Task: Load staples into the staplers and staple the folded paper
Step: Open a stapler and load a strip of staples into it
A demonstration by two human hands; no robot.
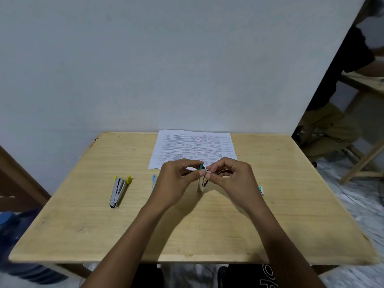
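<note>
Just in front of the printed white paper sheet (pixel 195 148), your left hand (pixel 176 179) and right hand (pixel 232 177) each pinch the small teal-and-metal stapler (pixel 203 179); loading seems underway, so next calls for steady alignment before closing it.

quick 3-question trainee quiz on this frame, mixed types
1. True or false: the yellow stapler lies untouched on the table, to the left of both hands.
2. Which stapler do the left hand and right hand hold? A yellow, B green, C blue.
3. Fill in: the printed paper lies at the table's ___ edge.
Key: 1 true; 2 B, the green stapler; 3 far.
</note>
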